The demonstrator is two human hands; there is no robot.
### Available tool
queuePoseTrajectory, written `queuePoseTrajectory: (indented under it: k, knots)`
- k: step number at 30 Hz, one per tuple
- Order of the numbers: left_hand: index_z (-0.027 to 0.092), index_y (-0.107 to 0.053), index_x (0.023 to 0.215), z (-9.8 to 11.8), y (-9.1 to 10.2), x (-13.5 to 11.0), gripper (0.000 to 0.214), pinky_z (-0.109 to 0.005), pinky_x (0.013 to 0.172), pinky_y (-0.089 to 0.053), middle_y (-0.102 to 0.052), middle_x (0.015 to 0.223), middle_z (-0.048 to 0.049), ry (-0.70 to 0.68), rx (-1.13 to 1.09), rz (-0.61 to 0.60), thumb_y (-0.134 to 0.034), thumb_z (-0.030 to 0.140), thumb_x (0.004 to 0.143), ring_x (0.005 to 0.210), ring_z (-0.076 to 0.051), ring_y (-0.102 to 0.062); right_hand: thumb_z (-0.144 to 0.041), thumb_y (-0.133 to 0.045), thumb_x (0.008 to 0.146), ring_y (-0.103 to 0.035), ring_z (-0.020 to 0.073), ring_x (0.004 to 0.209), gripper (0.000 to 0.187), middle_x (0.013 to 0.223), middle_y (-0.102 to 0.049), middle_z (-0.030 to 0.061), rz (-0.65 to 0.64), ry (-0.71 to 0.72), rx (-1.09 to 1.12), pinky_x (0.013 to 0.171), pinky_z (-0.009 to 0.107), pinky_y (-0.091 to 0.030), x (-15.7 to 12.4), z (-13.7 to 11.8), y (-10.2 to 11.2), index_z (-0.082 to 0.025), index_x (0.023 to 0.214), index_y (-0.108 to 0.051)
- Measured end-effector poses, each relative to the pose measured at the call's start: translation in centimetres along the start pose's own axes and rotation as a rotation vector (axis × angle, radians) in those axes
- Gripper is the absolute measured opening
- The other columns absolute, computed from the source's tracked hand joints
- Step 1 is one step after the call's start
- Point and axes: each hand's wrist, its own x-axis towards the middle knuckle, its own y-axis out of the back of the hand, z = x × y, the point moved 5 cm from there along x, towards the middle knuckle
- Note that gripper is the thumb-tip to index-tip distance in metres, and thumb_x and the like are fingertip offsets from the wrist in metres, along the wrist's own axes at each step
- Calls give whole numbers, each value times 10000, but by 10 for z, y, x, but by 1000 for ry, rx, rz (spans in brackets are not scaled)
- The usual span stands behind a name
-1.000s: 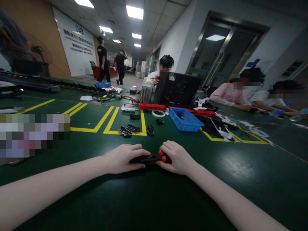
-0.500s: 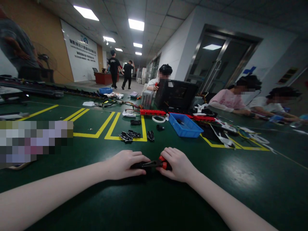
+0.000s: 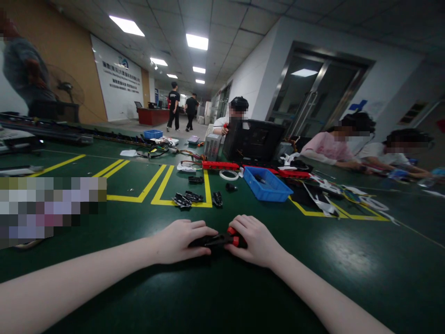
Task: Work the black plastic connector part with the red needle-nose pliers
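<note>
My left hand (image 3: 181, 241) is curled over a small black part (image 3: 203, 241) that rests on the green table (image 3: 222, 287). My right hand (image 3: 255, 240) is closed round the red and black handles of a small pair of pliers (image 3: 231, 237). The pliers' dark tip points left and meets the black part between my two hands. Most of the part is hidden under my left fingers.
Several small black parts (image 3: 189, 198) lie on yellow floor-style lines beyond my hands. A blue bin (image 3: 266, 185), a tape ring (image 3: 229, 175), red strips (image 3: 220, 165) and a black computer case (image 3: 255, 139) stand farther back. People sit working at the right and behind the case; two walk far off.
My hands stay together on the part and pliers. The view has tilted up slightly, so everything sits a little lower in the picture. The two distant people have walked to the right.
</note>
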Motion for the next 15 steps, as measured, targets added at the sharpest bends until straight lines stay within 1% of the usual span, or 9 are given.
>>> queuePoseTrajectory:
  k: [5, 7, 9, 11, 13, 15]
  knots:
    - [260, -507, 1296, -1, 0, 1, 394, -290, 706, -459, -620, 1046, -40, 18, -69, 4, -591, 351, 922, 866, -205, -645, -409, -683, 798, -573, 214, 902, 294, 974, -618, 64, -23, -33, 125, 773, 345, -459, 0, 3, -1, -195, 975, -589]
    - [258, -502, 1302, -1, 0, 1, 395, -294, 713, -463, -618, 1064, -43, 25, -80, -3, -584, 346, 925, 872, -208, -646, -416, -687, 793, -575, 217, 922, 321, 1003, -619, 68, -36, -48, 154, 788, 355, -471, 0, 5, -1, -195, 1007, -594]
    - [256, -499, 1305, -1, 0, 1, 394, -295, 717, -466, -618, 1071, -46, 25, -94, -10, -576, 346, 930, 868, -207, -647, -419, -692, 787, -574, 227, 973, 368, 1060, -620, 75, -45, -51, 179, 843, 382, -473, 0, 7, -2, -197, 1063, -593]
    - [257, -498, 1306, -1, 1, 1, 390, -290, 714, -465, -619, 1057, -44, 27, -104, -13, -568, 351, 935, 857, -204, -646, -411, -702, 775, -562, 240, 1060, 438, 1129, -617, 80, -49, -26, 201, 973, 436, -425, -1, 7, -2, -200, 1139, -579]
    - [262, -499, 1306, -1, 2, 1, 383, -285, 710, -460, -618, 1043, -39, 35, -108, -12, -560, 356, 940, 847, -201, -644, -405, -707, 766, -535, 247, 1148, 520, 1194, -606, 85, -59, 14, 219, 1093, 485, -316, -1, 6, -1, -204, 1219, -549]
    - [265, -496, 1309, -2, 2, 2, 383, -284, 707, -455, -616, 1042, -38, 38, -108, -17, -557, 361, 943, 846, -202, -642, -407, -702, 767, -513, 248, 1199, 584, 1240, -593, 93, -79, 38, 232, 1141, 503, -247, -3, 7, 0, -204, 1282, -515]
